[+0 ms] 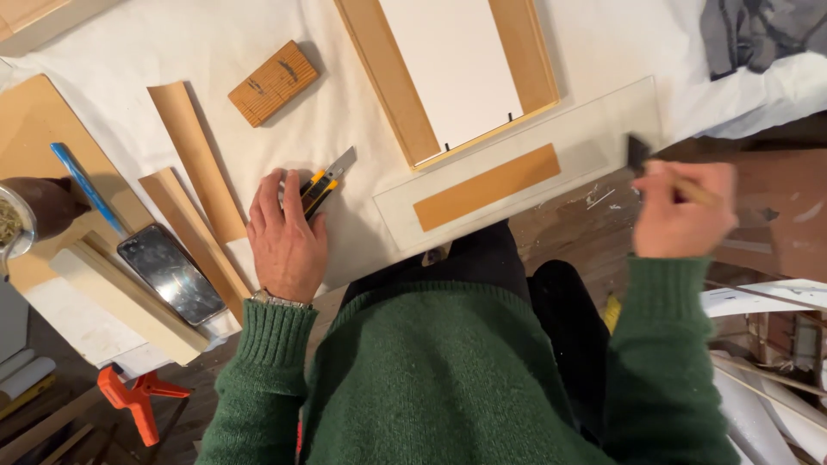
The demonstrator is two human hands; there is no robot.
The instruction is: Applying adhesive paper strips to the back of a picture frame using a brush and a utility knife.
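Right hand (685, 215) pinches a small brush (639, 153), left hand (287, 237) flat on the yellow utility knife (326, 182), white cloth-covered workbench (258, 34), cluttered workshop floor.

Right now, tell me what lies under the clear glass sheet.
Through the glass sheet shows a brown strip on the white cloth. Whether the strip lies under or on the glass cannot be told. The sheet's upper left edge passes beside the wooden frame.

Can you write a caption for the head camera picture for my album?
Left hand rests on a utility knife while right hand holds a small brush.
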